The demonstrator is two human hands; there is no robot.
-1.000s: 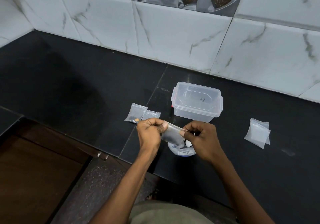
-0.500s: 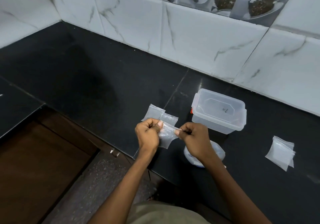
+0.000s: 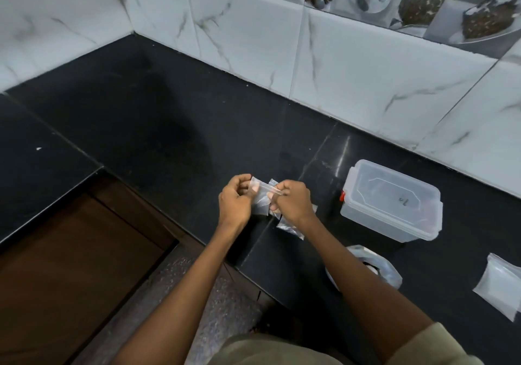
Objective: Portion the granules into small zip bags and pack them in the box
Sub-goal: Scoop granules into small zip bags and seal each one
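A small clear zip bag (image 3: 260, 199) hangs between my two hands above the black counter (image 3: 158, 127). My left hand (image 3: 236, 199) pinches its left top corner and my right hand (image 3: 291, 202) pinches the top strip at the right. Filled small bags (image 3: 290, 228) lie on the counter under my right hand, partly hidden. The clear plastic box (image 3: 390, 201) with its lid on and a red clip stands to the right. A larger open bag of granules (image 3: 377, 266) lies below the box, partly behind my right forearm.
A stack of empty zip bags (image 3: 499, 288) lies at the far right edge. White marble wall tiles (image 3: 338, 63) close off the back and left. The counter's front edge drops to a brown cabinet and speckled floor (image 3: 214, 302) at lower left.
My hands moved the small bag left, over the filled bags on the counter, and came closer together along its top. The camera view swung left, shifting the box and bags rightward in frame.
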